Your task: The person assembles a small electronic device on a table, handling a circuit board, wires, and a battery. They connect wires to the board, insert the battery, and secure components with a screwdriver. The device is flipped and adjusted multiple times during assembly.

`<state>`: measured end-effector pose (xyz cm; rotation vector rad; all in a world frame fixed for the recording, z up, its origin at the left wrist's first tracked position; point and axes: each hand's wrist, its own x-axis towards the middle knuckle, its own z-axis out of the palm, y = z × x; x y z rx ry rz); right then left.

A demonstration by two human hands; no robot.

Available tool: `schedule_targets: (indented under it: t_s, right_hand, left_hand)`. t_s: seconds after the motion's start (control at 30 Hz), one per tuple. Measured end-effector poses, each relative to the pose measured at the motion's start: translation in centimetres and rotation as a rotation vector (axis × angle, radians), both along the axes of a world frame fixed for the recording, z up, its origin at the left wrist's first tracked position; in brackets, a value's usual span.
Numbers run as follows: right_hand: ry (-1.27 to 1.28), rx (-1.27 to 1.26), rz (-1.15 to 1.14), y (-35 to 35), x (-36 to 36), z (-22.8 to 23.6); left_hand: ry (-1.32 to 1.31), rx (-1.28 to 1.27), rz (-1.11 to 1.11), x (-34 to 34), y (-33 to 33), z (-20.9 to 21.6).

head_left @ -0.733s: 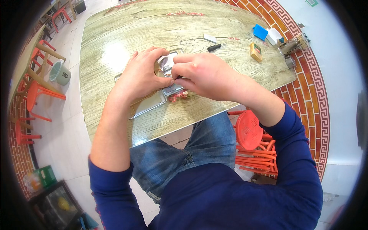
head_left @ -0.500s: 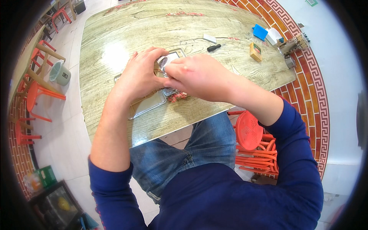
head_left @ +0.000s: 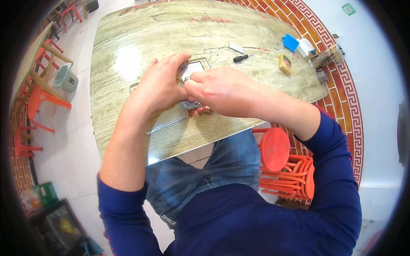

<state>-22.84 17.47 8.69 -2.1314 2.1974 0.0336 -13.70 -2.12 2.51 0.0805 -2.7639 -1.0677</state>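
A flat rectangular case (head_left: 207, 62) with a pale, whitish inside lies on the table beneath my hands. My left hand (head_left: 160, 85) curves over its left part, fingers toward the far edge and thumb toward the near side, steadying it. My right hand (head_left: 220, 91) is closed in a pinch over the middle of the case, close to the left thumb. Whatever its fingertips hold is hidden, though a small dark and shiny bit shows between the hands. Nearer to me, partly under my left wrist, is a shallow pale panel with a rim (head_left: 168, 118).
On the wood-patterned table (head_left: 149, 34) lie a black-handled screwdriver (head_left: 240, 58), a small white block (head_left: 236, 48), a yellow box (head_left: 285, 65) and a blue item (head_left: 290, 42). A metal utensil holder (head_left: 326, 59) stands at the right edge. Red stools (head_left: 274, 149) are at my right.
My view has shifted slightly. My right hand has turned a little at the case and remains pinched; my left hand keeps its place with the fingers slightly shifted.
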Motion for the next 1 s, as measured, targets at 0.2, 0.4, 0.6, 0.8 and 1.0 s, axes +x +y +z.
schedule_targets:
  t_s: [0.2, 0.4, 0.6, 0.8, 1.0]
  right_hand:
    - [-0.086, -0.048, 0.096, -0.3, -0.2, 0.5]
    - [-0.001, 0.053, -0.125, -0.8, 0.7, 1.3]
    - [0.047, 0.066, -0.034, -0.2, 0.4, 1.8]
    - [0.014, -0.063, -0.009, 0.3, 0.3, 0.5]
    - [0.114, 0.042, -0.094, 0.7, 0.6, 0.5]
  left_hand:
    - [0.016, -0.012, 0.005, 0.1, 0.0, -0.3]
    - [0.052, -0.021, -0.024, -0.2, -0.3, -0.9]
    - [0.082, -0.048, -0.020, -0.3, -0.3, -1.2]
    - [0.056, -0.045, -0.010, -0.2, -0.1, -1.0]
    - [0.046, -0.046, -0.022, -0.4, -0.4, -1.4]
